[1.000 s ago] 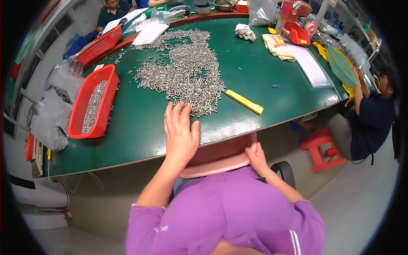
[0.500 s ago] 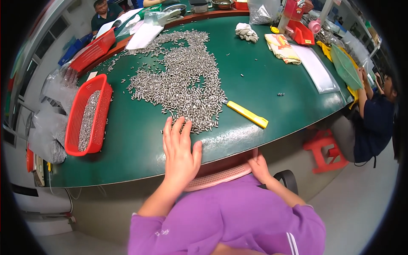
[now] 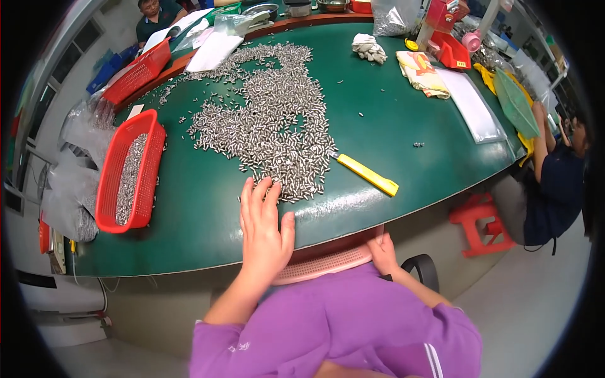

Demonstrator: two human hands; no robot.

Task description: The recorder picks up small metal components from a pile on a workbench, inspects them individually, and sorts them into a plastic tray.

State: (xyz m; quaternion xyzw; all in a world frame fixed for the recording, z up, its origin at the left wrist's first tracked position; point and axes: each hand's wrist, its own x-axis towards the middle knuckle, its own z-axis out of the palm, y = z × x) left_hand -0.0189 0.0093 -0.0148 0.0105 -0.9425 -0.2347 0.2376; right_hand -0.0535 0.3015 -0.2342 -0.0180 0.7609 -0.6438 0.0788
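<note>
Where metal pieces [image 3: 261, 135] end, green tabletop [image 3: 328, 217] reaches the near edge.

Shiny metal was seen in the small pieces [image 3: 283, 101], plastic in the pink basket [image 3: 328, 264]. The tabletop [image 3: 391, 138] was finished smooth and glossy.

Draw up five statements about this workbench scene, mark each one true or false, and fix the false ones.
1. The left hand is at the near edge of the heap of metal pieces. True.
2. The yellow-handled tool lies right of the heap. True.
3. The right hand grips that tool. False: the right hand holds the pink basket.
4. The nearer red basket is empty. False: that basket holds small metal pieces.
5. The tabletop is white. False: the tabletop is green.
</note>
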